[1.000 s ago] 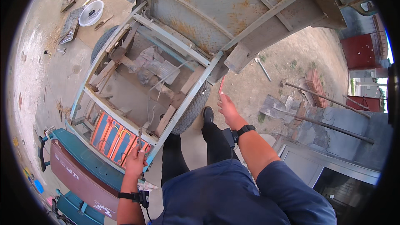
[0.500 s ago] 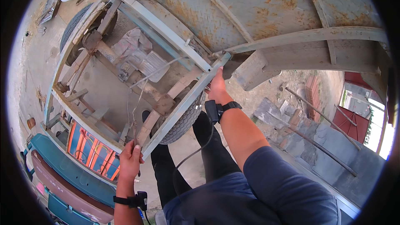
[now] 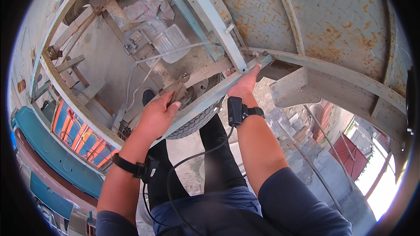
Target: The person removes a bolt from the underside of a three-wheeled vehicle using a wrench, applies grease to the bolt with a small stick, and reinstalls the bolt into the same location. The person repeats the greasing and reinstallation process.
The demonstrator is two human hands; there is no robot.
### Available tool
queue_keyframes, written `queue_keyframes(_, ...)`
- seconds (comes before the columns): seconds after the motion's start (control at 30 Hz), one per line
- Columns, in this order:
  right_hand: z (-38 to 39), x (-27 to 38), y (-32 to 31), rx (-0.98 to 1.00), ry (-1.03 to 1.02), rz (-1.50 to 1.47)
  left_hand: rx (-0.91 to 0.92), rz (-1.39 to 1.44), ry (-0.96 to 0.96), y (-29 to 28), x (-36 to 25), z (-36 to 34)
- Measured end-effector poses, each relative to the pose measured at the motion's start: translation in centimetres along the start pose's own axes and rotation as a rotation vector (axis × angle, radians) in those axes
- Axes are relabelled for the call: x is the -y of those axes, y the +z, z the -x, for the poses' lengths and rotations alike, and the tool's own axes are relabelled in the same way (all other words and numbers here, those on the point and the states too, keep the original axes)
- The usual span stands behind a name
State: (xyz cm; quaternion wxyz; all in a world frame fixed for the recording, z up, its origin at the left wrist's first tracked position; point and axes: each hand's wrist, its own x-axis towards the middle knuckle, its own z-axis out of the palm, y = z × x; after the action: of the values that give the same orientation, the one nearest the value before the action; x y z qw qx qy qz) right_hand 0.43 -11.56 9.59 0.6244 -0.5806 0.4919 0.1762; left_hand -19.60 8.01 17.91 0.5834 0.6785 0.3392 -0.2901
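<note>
My left hand (image 3: 157,116) is closed around a slim, rusty metal tool (image 3: 180,86) with a rounded tip, its exact kind unclear. The tip lies over the wooden-looking axle beam, beside the near wheel. Gripping the pale blue metal rail (image 3: 205,98) of the cart frame is my right hand (image 3: 245,84), close to the corner where the rail meets the rusty bed. Under the rail sits a black tyre (image 3: 192,126), partly covered by my left hand. A thin grey cable (image 3: 164,55) loops across the inside of the frame.
A grey finned motor (image 3: 170,43) and a crumpled cloth (image 3: 151,6) are inside the frame. The rusty metal bed (image 3: 337,13) rises at the upper right. Teal panels (image 3: 57,155) stand at the left. Long poles (image 3: 315,170) lean over rubble at the right.
My left hand has moved up and right from the frame's near-left corner to the axle area with the tool. My right hand still grips the rail. The view has shifted.
</note>
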Motion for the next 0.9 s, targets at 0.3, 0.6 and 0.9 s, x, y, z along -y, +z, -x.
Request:
queue_keyframes(0.3, 0.7, 0.1, 0.8, -0.043, -0.043, 0.080, 0.081, -0.050, 0.080, 3.2, -2.0, -6.9)
queue_keyframes(0.6, 0.9, -0.2, 1.6, -0.107, -0.047, 0.153, 0.154, -0.035, 0.100, 5.0, -3.6, -10.7)
queue_keyframes(0.9, 0.0, 0.1, 0.9, -0.017, -0.021, 0.169, 0.197, -0.005, 0.098, 6.2, -5.1, -12.8)
